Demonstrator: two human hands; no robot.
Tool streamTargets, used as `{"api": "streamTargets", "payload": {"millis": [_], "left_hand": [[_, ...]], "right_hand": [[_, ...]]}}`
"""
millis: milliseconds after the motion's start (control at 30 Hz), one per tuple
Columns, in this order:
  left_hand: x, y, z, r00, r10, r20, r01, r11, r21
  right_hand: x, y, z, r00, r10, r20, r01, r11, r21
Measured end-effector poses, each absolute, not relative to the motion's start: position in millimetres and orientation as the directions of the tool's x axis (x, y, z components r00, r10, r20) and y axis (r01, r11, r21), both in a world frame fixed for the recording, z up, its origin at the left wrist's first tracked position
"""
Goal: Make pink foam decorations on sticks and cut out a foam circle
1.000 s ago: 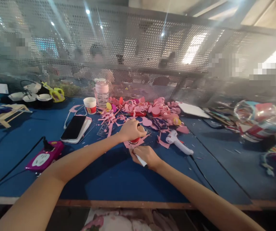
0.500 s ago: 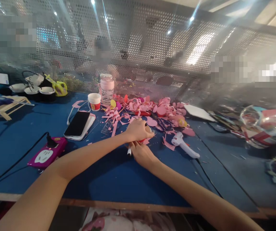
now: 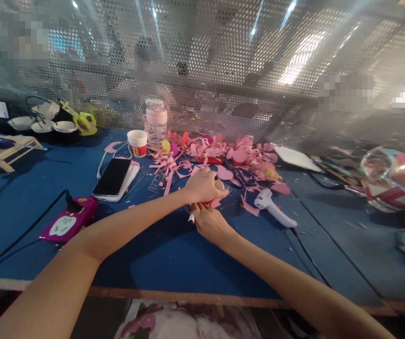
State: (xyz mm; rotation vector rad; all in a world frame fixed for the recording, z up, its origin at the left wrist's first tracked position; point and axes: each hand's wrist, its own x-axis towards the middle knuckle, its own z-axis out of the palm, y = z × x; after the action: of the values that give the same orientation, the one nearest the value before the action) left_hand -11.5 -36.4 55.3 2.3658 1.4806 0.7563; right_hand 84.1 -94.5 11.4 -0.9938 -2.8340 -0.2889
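My left hand (image 3: pixel 202 185) is cupped over a small red and white cup (image 3: pixel 212 200) turned down on a pink sheet of paper (image 3: pixel 217 203) on the blue table (image 3: pixel 160 254). Its fingers are wrapped round the cup. Just below it, my right hand (image 3: pixel 209 222) is closed on a white pen (image 3: pixel 191 218), whose end pokes out to the left. The pen hand lies right against the base of the cup.
Pink paper scraps (image 3: pixel 220 157) litter the table behind my hands. A white glue gun (image 3: pixel 275 209) with its cord lies to the right. A phone (image 3: pixel 113 176), a purple power strip (image 3: pixel 66 223), a paper cup (image 3: pixel 138 142) and a pink bottle (image 3: pixel 156 123) stand left. Perforated metal screen (image 3: pixel 223 70) behind.
My right hand has turned and moved up against the cup, so the pen's end now points left instead of down right. My left hand stays on the cup.
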Motion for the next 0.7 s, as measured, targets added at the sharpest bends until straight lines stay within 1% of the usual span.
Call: {"api": "streamTargets", "payload": {"millis": [133,267,333,367,433,467,500,567,600,633,667,700], "left_hand": [[-11.3,-36.6,54.4,0.345,0.887,0.307,0.769,-0.454,0.449],[-11.0,-36.8,53.4,0.342,0.886,0.315,0.777,-0.455,0.436],[-10.9,-37.1,53.4,0.343,0.887,0.31,0.776,-0.453,0.439],[-10.9,-37.3,53.6,0.342,0.888,0.307,0.776,-0.451,0.441],[-11.0,-37.8,54.2,0.339,0.89,0.305,0.777,-0.448,0.442],[-11.0,-38.0,54.5,0.34,0.89,0.304,0.778,-0.448,0.441],[-11.1,-38.2,54.7,0.345,0.888,0.304,0.778,-0.452,0.437],[-11.3,-38.2,54.6,0.354,0.884,0.306,0.778,-0.46,0.427],[-11.4,-38.2,54.3,0.36,0.882,0.305,0.779,-0.464,0.423],[-11.5,-38.1,53.9,0.363,0.881,0.302,0.779,-0.465,0.421],[-11.7,-38.0,53.4,0.364,0.882,0.298,0.779,-0.464,0.422],[-11.8,-37.8,53.0,0.367,0.882,0.296,0.776,-0.466,0.425]], "right_hand": [[96.4,-99.4,13.2,-0.774,0.596,0.213,0.623,0.776,0.095],[111.9,-99.7,13.8,-0.799,0.545,0.255,0.575,0.816,0.056],[121.7,-98.8,14.0,-0.805,0.521,0.284,0.546,0.838,0.008],[127.3,-98.3,14.2,-0.801,0.512,0.31,0.525,0.85,-0.045],[140.1,-96.8,14.9,-0.736,0.525,0.427,0.475,0.85,-0.225],[147.2,-95.3,15.5,-0.656,0.565,0.5,0.457,0.825,-0.332],[154.4,-92.8,16.4,-0.514,0.636,0.576,0.448,0.771,-0.452],[167.6,-83.4,19.0,-0.265,0.725,0.636,0.472,0.672,-0.571],[172.8,-76.3,20.7,-0.148,0.755,0.638,0.461,0.624,-0.631],[176.7,-67.6,22.7,-0.089,0.774,0.628,0.449,0.593,-0.668],[179.0,-57.6,24.7,-0.042,0.81,0.585,0.421,0.545,-0.725],[179.7,-46.8,26.6,0.017,0.9,0.435,0.297,0.411,-0.862]]}}
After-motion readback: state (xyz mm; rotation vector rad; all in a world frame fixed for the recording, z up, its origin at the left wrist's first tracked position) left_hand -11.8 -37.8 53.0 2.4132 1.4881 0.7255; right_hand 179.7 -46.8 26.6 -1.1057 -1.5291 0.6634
